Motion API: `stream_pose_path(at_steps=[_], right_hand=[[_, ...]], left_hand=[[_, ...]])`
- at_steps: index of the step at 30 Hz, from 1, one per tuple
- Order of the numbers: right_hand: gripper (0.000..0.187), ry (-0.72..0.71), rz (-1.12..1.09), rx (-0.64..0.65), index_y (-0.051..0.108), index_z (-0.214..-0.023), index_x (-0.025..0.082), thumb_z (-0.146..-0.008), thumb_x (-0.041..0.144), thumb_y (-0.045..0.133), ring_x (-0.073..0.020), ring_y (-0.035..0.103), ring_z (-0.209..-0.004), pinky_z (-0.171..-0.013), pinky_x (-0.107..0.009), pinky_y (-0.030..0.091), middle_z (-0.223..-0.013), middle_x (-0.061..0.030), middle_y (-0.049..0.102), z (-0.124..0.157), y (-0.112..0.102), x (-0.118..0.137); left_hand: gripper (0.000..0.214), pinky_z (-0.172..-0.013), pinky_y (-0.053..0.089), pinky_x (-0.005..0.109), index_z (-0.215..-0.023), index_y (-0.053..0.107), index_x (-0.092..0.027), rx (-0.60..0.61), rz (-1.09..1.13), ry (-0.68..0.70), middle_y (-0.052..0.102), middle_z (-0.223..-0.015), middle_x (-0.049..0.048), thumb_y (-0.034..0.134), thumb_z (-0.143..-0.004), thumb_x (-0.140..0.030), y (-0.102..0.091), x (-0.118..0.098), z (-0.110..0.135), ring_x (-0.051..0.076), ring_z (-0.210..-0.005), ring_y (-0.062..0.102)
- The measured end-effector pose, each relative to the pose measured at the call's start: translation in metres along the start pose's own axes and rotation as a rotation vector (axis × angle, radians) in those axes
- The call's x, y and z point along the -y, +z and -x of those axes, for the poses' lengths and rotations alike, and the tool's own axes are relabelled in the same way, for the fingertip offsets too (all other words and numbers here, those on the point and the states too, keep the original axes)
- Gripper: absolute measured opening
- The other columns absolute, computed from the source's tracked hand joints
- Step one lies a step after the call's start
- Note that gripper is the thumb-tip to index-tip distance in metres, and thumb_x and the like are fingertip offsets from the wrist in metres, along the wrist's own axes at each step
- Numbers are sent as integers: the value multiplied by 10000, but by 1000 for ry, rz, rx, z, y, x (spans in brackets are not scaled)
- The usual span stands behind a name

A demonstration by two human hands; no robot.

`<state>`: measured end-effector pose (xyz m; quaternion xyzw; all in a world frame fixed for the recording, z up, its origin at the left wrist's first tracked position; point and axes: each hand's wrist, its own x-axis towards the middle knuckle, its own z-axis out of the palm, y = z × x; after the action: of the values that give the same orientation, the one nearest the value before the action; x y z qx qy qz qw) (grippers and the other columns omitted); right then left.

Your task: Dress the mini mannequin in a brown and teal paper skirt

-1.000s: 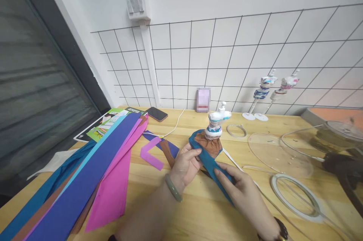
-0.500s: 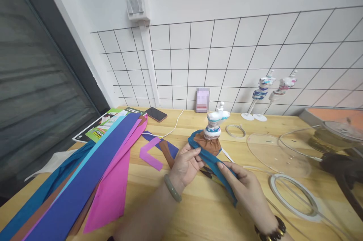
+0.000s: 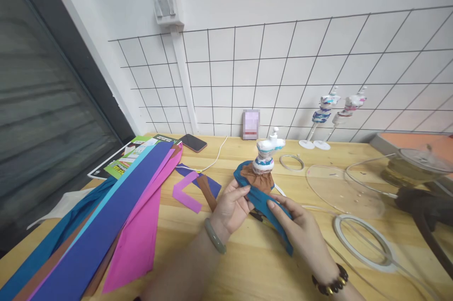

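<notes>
We pinch the teal paper strip [image 3: 264, 202] in our left hand [image 3: 231, 206] and right hand [image 3: 300, 232]. It wraps the small figure [image 3: 264, 162], and paper sheets [image 3: 116, 225] lie left of that figure.

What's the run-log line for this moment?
left hand: pinching teal paper strip | right hand: pinching same strip | strip: curves round base of brown-skirted figure | surface: wooden table
</notes>
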<state>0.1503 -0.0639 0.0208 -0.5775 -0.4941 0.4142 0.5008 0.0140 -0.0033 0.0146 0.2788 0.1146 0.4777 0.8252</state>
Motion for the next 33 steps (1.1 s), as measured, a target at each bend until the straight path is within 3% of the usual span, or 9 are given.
stream_pose_path(at_steps=[4, 8, 17, 22, 27, 33], right_hand=[[393, 41, -138, 22, 625, -1001, 202, -665, 405, 633, -216, 592, -904, -805, -307, 450, -1005, -54, 661, -2, 2, 2], [360, 118, -278, 87, 627, -984, 202, -675, 386, 635, -185, 617, -795, -742, -285, 464, -871, -34, 693, -4, 3, 2], [254, 198, -432, 86, 650, -834, 185, -649, 358, 664, -150, 596, -634, -649, -262, 446, -719, -14, 678, -6, 3, 2], [189, 242, -500, 115, 652, -773, 186, -652, 330, 670, -116, 567, -603, -633, -225, 434, -668, 6, 659, -9, 3, 4], [154, 265, -528, 115, 656, -700, 171, -664, 321, 665, -72, 500, -494, -504, -173, 408, -582, 19, 617, -11, 4, 2], [189, 317, -574, 106, 655, -783, 197, -643, 321, 681, -96, 539, -590, -526, -191, 437, -716, 7, 640, -13, 3, -1]], left_hand=[[311, -748, 461, 284, -1065, 513, -188, 7, -4, -9, 598, -1059, 69, 502, -767, -101, -1, 0, 0, 175, -930, 577], [325, -759, 463, 289, -1084, 503, -189, 9, 1, -17, 594, -1068, 73, 496, -771, -103, -2, 2, 0, 177, -936, 576], [348, -802, 448, 308, -1082, 495, -214, -10, 50, -15, 575, -1099, 53, 494, -762, -77, -3, 3, 1, 168, -964, 559], [327, -759, 456, 290, -1054, 513, -209, -42, 76, -18, 603, -1019, 46, 508, -752, -86, -4, 5, 1, 149, -893, 576], [227, -730, 454, 290, -979, 549, -183, -75, 142, -45, 634, -911, 45, 498, -763, -134, -6, 6, 0, 139, -798, 591], [197, -708, 457, 306, -871, 580, -135, -174, 211, -110, 657, -774, 61, 481, -785, -282, -10, 6, -4, 155, -713, 603]])
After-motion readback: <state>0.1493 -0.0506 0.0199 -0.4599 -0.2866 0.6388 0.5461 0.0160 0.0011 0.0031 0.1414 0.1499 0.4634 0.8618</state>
